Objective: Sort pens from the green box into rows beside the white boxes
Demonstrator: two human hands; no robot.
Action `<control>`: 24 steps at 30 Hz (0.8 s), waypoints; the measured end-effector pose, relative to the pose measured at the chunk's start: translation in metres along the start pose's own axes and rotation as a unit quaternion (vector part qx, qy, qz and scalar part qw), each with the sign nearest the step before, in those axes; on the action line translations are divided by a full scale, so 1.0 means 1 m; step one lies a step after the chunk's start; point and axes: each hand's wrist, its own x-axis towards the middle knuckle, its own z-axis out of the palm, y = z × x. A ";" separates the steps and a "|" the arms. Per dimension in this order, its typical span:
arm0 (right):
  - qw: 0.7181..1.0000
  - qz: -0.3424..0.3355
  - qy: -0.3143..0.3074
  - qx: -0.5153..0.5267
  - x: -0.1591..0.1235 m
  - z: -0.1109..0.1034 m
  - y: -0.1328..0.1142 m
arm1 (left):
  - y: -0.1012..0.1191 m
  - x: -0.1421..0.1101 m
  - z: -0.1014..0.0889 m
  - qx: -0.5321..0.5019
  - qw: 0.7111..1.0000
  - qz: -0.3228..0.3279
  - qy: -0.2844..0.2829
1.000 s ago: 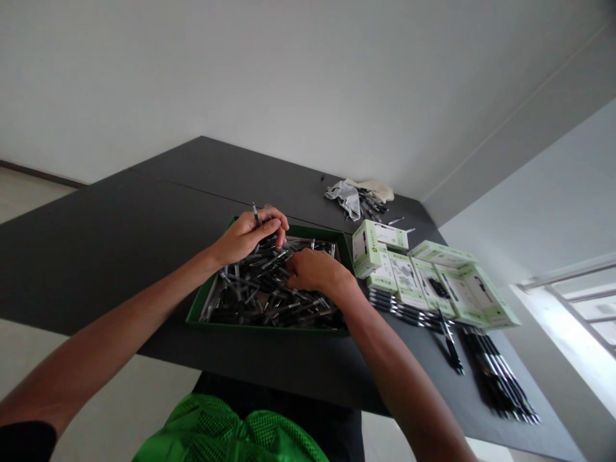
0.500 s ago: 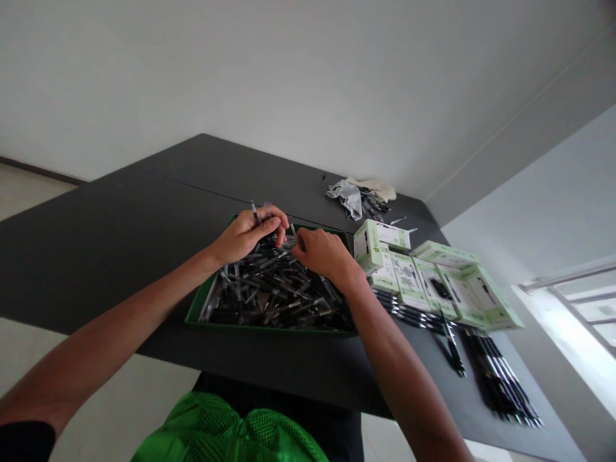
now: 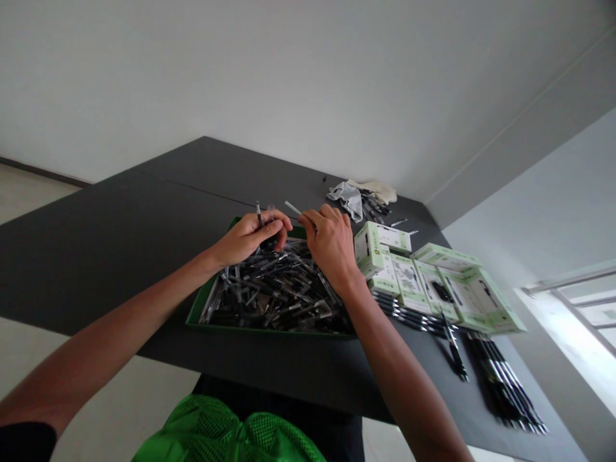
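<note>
A green-rimmed box [image 3: 195,311] in front of me is heaped with loose clear and black pen parts [image 3: 274,289]. Over its far left part, my left hand [image 3: 255,236] is closed around a pen [image 3: 259,215] whose tip points up, and other dark and clear pieces show in its curled fingers. My right hand [image 3: 332,240] pinches a slim clear pen part [image 3: 292,207] above the far right of the box. The part's pale end sticks out to the left, and the fingers hide the rest of it.
Right of the box stand several green-and-white cartons [image 3: 370,250], one an open carton [image 3: 466,295]. Black pens lie in rows [image 3: 505,382] on the dark table [image 3: 158,212]. Gloves [image 3: 346,197] rest on more pens at the back, near the wall.
My right hand has risen out of the heap with a slim clear pen part in its fingers. My left hand has barely moved and still holds its pen.
</note>
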 end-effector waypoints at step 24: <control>0.994 0.013 0.049 0.100 -0.008 -0.015 -0.008 | 0.006 -0.003 0.003 -0.076 0.988 -0.108 -0.086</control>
